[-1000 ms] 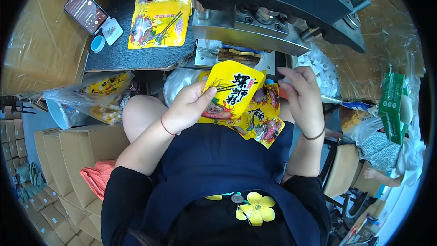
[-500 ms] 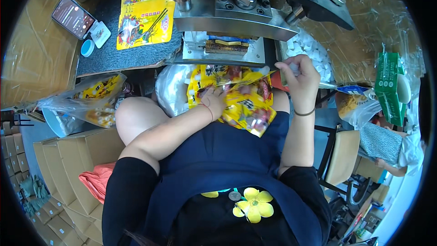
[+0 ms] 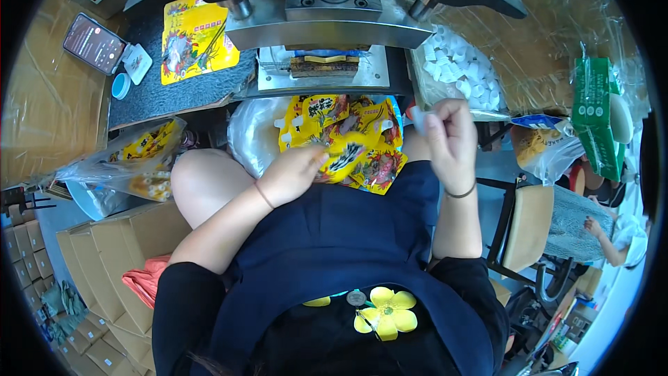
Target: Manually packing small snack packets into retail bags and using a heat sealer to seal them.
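Note:
A yellow printed pouch [image 3: 346, 156] is pinched at its left end by my left hand [image 3: 292, 174], over my lap. Beneath it lies a pile of similar yellow pouches [image 3: 316, 110], some with a white spout at the edge, beside clear plastic sheeting [image 3: 252, 138]. My right hand [image 3: 452, 141], raised to the right of the pile, grips a small white plastic piece [image 3: 417, 118] between thumb and fingers. Its exact shape is blurred. The two hands are apart.
A press machine [image 3: 327, 21] with a metal plate stands ahead. White plastic pieces [image 3: 463, 76] fill a clear bag at its right. To the left are a flat yellow pouch [image 3: 191, 42], a phone [image 3: 95, 43] and a blue-rimmed lid [image 3: 121, 86]. Another person's arm [image 3: 609, 247] shows far right.
My left hand has moved left and down off the pile, now holding a pouch. The right hand has come lower and slightly left with its white piece. The whole view has shifted a little.

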A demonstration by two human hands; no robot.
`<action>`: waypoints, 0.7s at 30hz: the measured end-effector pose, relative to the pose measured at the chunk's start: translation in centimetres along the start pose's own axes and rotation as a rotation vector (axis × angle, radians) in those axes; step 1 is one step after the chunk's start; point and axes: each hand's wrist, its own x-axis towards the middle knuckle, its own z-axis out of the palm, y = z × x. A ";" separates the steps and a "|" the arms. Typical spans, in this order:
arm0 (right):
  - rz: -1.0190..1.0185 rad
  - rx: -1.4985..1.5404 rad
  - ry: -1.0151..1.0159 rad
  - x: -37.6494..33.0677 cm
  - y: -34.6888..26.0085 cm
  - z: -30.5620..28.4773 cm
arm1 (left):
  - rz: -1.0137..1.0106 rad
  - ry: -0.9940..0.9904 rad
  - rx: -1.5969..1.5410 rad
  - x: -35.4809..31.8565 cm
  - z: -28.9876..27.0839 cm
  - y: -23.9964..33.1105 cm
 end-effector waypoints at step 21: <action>-0.178 -0.847 -0.221 6.5 -3.4 -0.3 | 0.000 -0.261 -1.196 -1.3 -2.2 4.6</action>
